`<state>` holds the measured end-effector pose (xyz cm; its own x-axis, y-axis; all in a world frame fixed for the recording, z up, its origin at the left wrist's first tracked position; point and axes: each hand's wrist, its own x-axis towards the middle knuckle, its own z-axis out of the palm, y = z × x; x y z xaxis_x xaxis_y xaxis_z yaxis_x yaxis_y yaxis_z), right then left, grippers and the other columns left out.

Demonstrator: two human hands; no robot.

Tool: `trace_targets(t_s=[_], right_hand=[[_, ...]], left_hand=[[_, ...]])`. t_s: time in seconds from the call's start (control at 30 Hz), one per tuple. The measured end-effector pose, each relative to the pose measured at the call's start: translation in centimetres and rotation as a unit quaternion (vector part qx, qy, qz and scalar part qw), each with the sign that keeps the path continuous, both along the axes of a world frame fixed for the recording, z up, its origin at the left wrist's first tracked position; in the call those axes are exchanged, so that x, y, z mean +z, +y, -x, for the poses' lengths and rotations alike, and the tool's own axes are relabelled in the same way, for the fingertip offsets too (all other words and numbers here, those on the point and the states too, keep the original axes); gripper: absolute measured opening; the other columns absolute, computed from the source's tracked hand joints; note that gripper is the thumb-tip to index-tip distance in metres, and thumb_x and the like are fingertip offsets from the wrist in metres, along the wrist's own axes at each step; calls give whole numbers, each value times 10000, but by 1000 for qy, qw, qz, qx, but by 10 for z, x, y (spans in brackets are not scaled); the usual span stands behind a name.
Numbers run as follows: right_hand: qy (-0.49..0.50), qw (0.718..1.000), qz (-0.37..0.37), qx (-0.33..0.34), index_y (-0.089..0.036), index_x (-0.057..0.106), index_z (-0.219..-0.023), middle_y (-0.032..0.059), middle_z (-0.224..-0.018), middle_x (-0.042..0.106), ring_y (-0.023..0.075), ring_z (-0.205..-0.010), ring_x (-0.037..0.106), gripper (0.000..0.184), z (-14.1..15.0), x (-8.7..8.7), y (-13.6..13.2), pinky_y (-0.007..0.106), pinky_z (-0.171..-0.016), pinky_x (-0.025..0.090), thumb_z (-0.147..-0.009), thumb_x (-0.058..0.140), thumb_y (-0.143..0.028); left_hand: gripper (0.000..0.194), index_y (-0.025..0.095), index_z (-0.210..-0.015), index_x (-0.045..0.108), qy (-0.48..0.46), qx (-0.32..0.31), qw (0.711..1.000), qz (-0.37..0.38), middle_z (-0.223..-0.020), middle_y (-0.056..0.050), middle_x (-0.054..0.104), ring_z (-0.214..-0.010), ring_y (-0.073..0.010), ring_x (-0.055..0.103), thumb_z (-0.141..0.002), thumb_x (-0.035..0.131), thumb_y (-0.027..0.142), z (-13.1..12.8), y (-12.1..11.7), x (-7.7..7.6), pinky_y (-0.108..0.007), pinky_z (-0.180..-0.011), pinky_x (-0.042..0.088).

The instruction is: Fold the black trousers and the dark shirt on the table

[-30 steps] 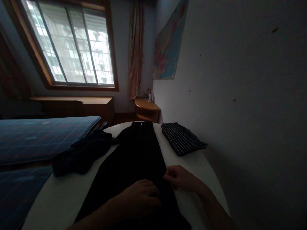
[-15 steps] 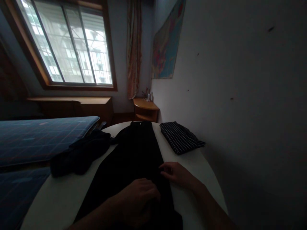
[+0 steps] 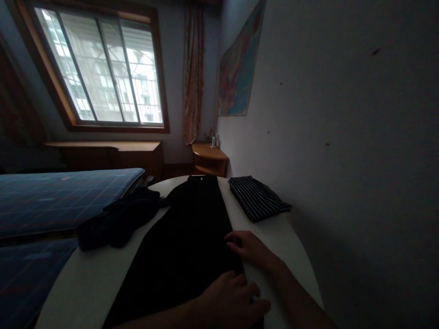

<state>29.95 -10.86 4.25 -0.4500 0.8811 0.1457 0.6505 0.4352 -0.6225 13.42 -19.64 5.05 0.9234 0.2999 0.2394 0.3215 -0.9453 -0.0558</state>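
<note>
A long black garment [image 3: 185,237] lies flat along the round white table [image 3: 91,276], its end with a small pale label at the far edge. My left hand [image 3: 236,297] is over the near right edge of the garment, palm down, with bent fingers and a gap between thumb and fingers. Farther up that same edge, my right hand [image 3: 250,249] rests its fingertips at the cloth, thumb and forefinger slightly apart. Neither hand visibly grips the fabric. Dim light hides the garment's folds.
A folded black-and-white striped cloth [image 3: 259,198] lies at the table's right side, by the wall. Dark bundled clothing [image 3: 120,219] sits on the left edge, beside a blue plaid mattress [image 3: 68,196]. A wooden corner shelf [image 3: 209,151] stands beyond the table.
My left hand has moved right across the garment to its right edge, and its fingers have spread. My right hand stays almost in place. The view has shifted slightly.
</note>
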Motion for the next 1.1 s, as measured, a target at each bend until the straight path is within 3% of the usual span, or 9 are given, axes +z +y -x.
trace_targets(t_s=[0.1, 0.2, 0.4, 0.47, 0.57, 0.73, 0.83, 0.97, 1.1], right_hand=[[-1, 1000, -6, 1, -181, 721, -1077, 25, -789, 697, 160, -702, 622, 267, -1, -1, 1, 259, -656, 431, -877, 607, -316], [5, 1000, -7, 0, -183, 716, -1090, 26, -793, 702, 163, -704, 625, 275, -2, -2, 2, 259, -656, 434, -886, 596, -323], [1, 1000, -8, -4, -183, 718, -1088, 34, -821, 717, 167, -708, 626, 272, -1, -5, 4, 264, -660, 426, -896, 583, -321], [4, 1000, -12, -7, -185, 719, -1084, 35, -839, 719, 166, -722, 628, 267, -2, -6, 5, 263, -665, 423, -898, 579, -316], [-5, 999, -28, -21, -184, 720, -1078, 26, -802, 703, 158, -698, 608, 265, -4, -6, 6, 258, -648, 404, -900, 574, -317], [0, 999, -37, -34, -170, 715, -1087, 16, -733, 676, 147, -649, 588, 284, -11, -4, 9, 253, -627, 387, -912, 551, -323], [5, 999, -38, -32, -175, 715, -1081, 14, -740, 680, 149, -662, 602, 278, -12, -5, 9, 252, -640, 396, -911, 548, -318], [-7, 999, -33, -39, -188, 703, -1083, 13, -767, 693, 151, -676, 615, 270, -11, -7, 9, 254, -648, 401, -916, 550, -334], [-26, 997, -34, -62, -207, 671, -1133, 1, -772, 697, 158, -692, 627, 299, -7, -9, 8, 260, -660, 403, -896, 595, -372]], left_hand=[[336, 207, -1130, 577, 20, 12, 1000, 8, -927, -18, 696, -774, -209, 652, -898, 638, 443, -1, -2, 2, -310, -591, 424], [216, 197, -1006, 596, 11, 26, 1000, -2, -889, -16, 686, -752, -201, 637, -896, 641, 378, 6, -6, 4, -316, -590, 425], [161, 221, -943, 620, -12, 38, 999, -17, -949, -25, 668, -791, -205, 627, -894, 656, 370, 7, -15, -2, -299, -576, 415], [162, 204, -920, 606, -19, 29, 999, -17, -965, -14, 678, -793, -192, 632, -898, 661, 354, 3, -17, -4, -300, -577, 419], [149, 184, -900, 572, -32, -6, 999, -16, -800, 25, 676, -712, -153, 625, -948, 609, 320, 4, -18, -4, -299, -565, 406], [80, 215, -1054, 549, -83, -109, 991, 14, -913, 49, 704, -809, -111, 637, -1021, 492, 260, 23, -17, 10, -277, -717, 448], [236, 234, -1187, 510, -49, -68, 996, 34, -967, 50, 695, -781, -126, 647, -973, 578, 305, 32, -19, 15, -295, -628, 447], [292, 291, -1251, 495, -8, -22, 999, -28, -1005, 47, 666, -719, -146, 630, -975, 576, 337, 32, -22, 2, -318, -501, 390], [171, 288, -1050, 600, -7, -25, 997, -70, -979, 33, 658, -724, -150, 604, -932, 639, 406, 24, -22, -21, -301, -505, 357]])
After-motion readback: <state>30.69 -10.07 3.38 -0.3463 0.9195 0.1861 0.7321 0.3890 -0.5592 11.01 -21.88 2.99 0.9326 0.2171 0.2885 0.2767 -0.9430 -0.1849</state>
